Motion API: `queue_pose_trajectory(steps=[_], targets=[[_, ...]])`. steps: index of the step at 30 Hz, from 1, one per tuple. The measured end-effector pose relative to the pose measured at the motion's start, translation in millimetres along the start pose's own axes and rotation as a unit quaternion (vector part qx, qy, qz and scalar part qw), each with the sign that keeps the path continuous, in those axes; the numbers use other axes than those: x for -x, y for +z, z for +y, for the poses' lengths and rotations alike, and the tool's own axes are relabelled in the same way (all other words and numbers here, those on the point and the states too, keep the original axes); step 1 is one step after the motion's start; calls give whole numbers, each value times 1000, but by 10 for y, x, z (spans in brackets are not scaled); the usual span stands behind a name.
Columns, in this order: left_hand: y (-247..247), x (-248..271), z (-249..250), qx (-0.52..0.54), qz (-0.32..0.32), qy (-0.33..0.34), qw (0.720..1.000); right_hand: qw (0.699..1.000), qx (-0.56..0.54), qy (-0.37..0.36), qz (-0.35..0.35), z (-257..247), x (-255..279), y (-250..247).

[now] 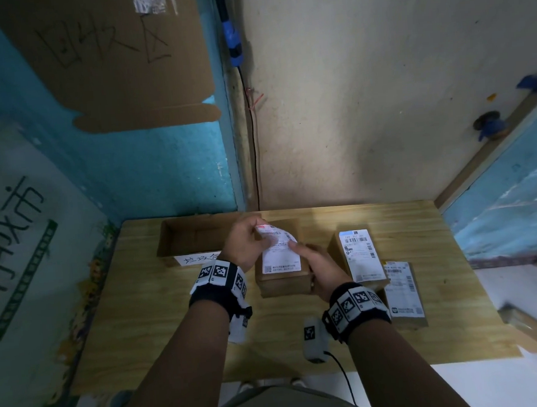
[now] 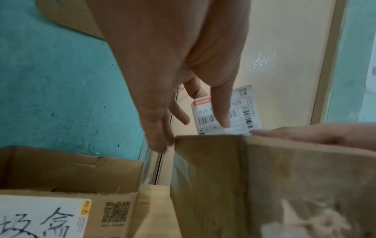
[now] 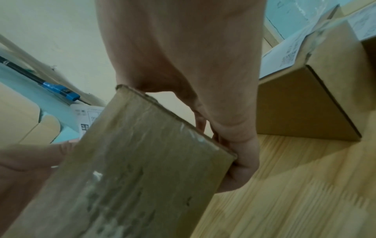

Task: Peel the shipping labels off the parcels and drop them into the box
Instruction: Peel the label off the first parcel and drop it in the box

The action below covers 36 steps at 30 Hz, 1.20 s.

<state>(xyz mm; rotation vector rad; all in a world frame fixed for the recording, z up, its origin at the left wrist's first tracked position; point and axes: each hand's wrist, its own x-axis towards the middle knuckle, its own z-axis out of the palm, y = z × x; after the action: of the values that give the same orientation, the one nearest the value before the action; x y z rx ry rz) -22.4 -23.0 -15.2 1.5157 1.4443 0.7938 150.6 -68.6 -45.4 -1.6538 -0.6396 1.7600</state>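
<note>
A brown parcel (image 1: 283, 280) lies mid-table. Its white shipping label (image 1: 280, 255) is peeled up at the far end and still stuck at the near end. My left hand (image 1: 265, 238) pinches the lifted top edge; the left wrist view shows my thumb (image 2: 222, 112) on the label (image 2: 242, 111) above the parcel (image 2: 264, 185). My right hand (image 1: 309, 261) grips the parcel's right side, one finger lying on the label. In the right wrist view its fingers (image 3: 240, 169) curl round the parcel's edge (image 3: 142, 169). The open cardboard box (image 1: 193, 237) stands just left of my left hand.
Two more labelled parcels (image 1: 358, 254) (image 1: 403, 292) lie right of my right hand. The open box (image 2: 71, 170) carries a handwritten white sign. More cardboard boxes (image 1: 528, 328) sit beyond the table's right edge. Walls close off the back.
</note>
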Motion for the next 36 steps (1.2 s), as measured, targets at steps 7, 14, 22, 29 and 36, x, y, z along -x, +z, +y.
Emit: queue_pose_trajectory(steps=[7,14,22,29,36], targets=[[-4,68,46,1,-44,-27,999,999,-33,12,-3,-27,87,-45],[58,146,185,-66,10,-48,997,999,8,-33,27,-23,-3,-16],[-39,138,333,-41,7,-31,999,998,-39,-20,43,-100,-14,7],[-136,101,456,4,0,-14,1000,999,-41,-1,25,-120,-19,-20],[-185,158,394,42,-6,-24,999,998,4,-11,55,-169,66,39]])
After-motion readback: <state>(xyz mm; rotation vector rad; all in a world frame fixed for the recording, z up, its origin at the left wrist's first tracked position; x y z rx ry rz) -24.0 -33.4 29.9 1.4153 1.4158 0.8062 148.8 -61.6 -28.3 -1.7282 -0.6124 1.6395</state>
